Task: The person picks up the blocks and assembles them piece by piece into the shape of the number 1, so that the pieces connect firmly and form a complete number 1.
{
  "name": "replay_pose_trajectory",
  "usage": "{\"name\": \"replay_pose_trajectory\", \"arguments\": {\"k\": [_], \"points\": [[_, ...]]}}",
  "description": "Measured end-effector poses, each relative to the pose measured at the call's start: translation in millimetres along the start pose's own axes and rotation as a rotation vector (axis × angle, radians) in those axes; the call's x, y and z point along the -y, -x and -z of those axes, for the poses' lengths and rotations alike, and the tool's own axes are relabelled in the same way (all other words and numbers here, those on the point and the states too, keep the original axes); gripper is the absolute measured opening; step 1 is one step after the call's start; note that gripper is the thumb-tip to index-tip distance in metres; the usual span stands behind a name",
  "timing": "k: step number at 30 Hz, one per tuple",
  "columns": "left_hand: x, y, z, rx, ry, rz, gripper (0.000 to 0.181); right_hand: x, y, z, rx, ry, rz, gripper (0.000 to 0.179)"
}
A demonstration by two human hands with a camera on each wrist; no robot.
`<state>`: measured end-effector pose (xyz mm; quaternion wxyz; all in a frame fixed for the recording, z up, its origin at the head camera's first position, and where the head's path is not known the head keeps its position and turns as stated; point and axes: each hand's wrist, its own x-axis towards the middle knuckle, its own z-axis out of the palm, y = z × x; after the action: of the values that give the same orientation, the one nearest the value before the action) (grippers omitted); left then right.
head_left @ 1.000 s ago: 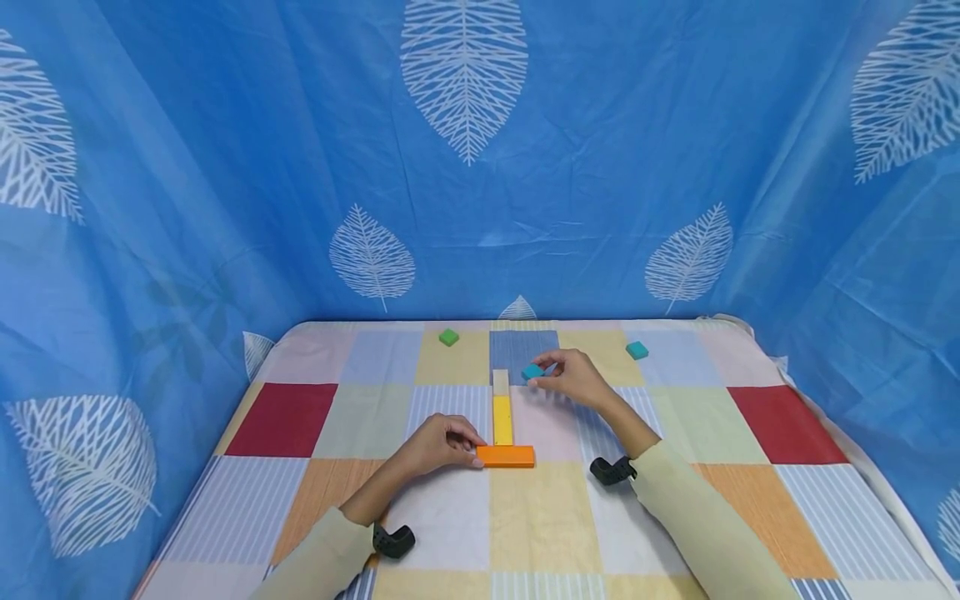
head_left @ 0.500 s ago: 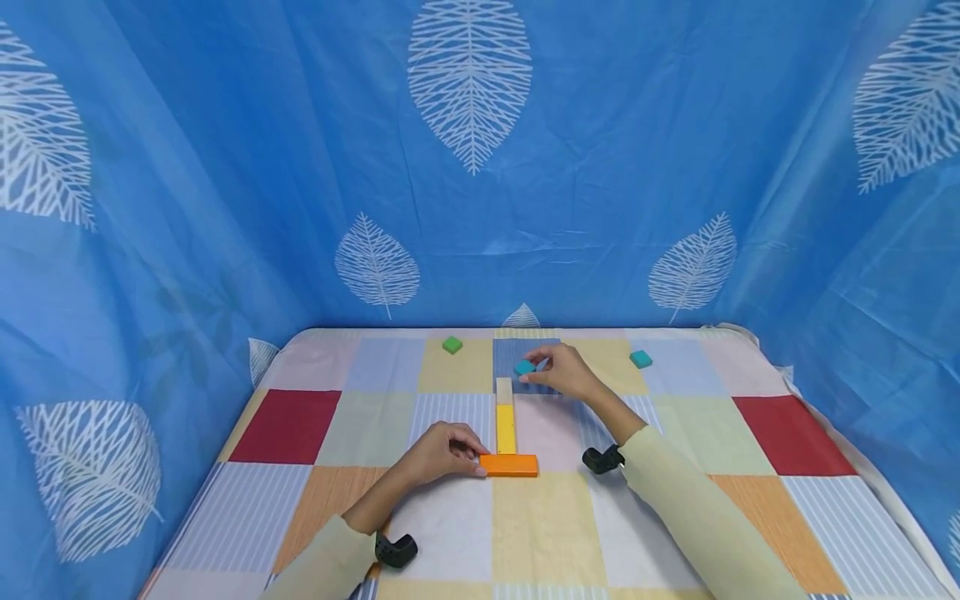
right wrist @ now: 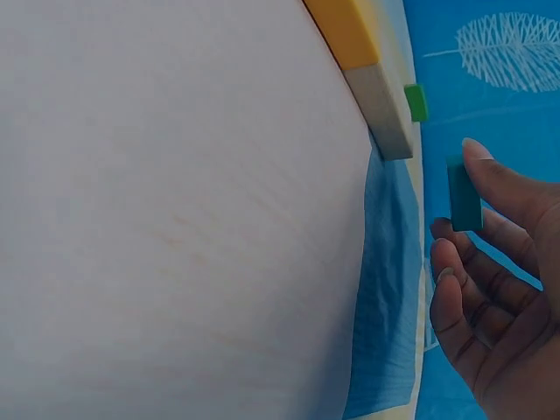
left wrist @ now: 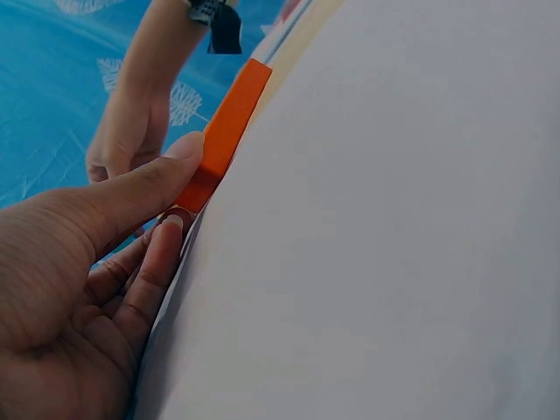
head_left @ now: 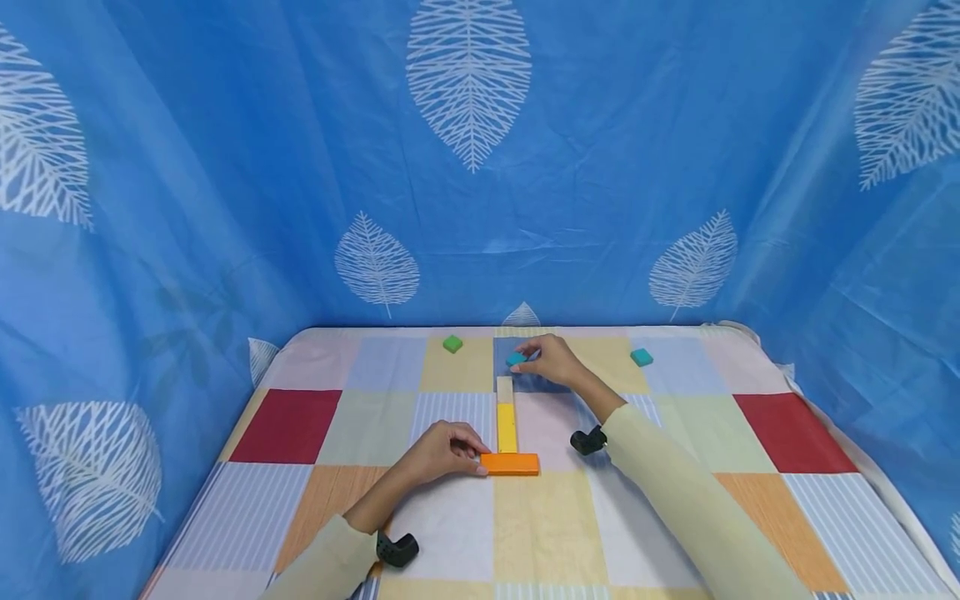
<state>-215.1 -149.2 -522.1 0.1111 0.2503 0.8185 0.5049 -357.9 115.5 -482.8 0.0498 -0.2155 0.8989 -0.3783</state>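
My left hand (head_left: pixel 442 450) pinches the left end of an orange rectangular block (head_left: pixel 512 464), which lies crosswise on the patchwork cloth. In the left wrist view the thumb presses on that orange block (left wrist: pixel 229 131). A yellow block (head_left: pixel 507 427) runs away from the orange one, and a pale wood-coloured block (head_left: pixel 505 389) continues that line. Just beyond the pale block, my right hand (head_left: pixel 557 362) pinches a small teal block (head_left: pixel 516 358) between thumb and fingers. The right wrist view shows this teal block (right wrist: pixel 465 194) held apart from the pale block's end (right wrist: pixel 385 109).
A small green block (head_left: pixel 452 343) lies at the back, left of the line of blocks. Another teal block (head_left: pixel 641 357) sits at the back right. Blue leaf-patterned curtain (head_left: pixel 600 167) hangs behind and at both sides of the table. Each wrist wears a black device (head_left: pixel 397 550).
My right hand has carried the teal block away from me and slightly left, from beside the pale block to beyond its far end. The left hand keeps its hold on the orange block.
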Motion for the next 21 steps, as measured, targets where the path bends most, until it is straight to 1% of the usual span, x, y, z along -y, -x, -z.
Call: {"name": "replay_pose_trajectory", "arguments": {"k": [5, 11, 16, 21], "points": [[-0.7, 0.2, 0.6, -0.004, -0.005, 0.006, 0.020, -1.8, -9.4, -1.8, 0.006, 0.005, -0.024, 0.040], [-0.3, 0.9, -0.3, -0.003, -0.006, -0.012, 0.020, -5.7, -14.6, -5.0, -0.002, 0.023, -0.038, 0.038], [-1.5, 2.6, -0.5, -0.008, 0.003, -0.018, 0.020, -5.7, -17.0, -8.2, 0.007, 0.017, -0.035, 0.038], [-1.0, 1.4, 0.6, -0.012, -0.004, -0.015, 0.021, -2.3, -20.4, -10.5, 0.025, 0.019, -0.023, 0.039]]}}
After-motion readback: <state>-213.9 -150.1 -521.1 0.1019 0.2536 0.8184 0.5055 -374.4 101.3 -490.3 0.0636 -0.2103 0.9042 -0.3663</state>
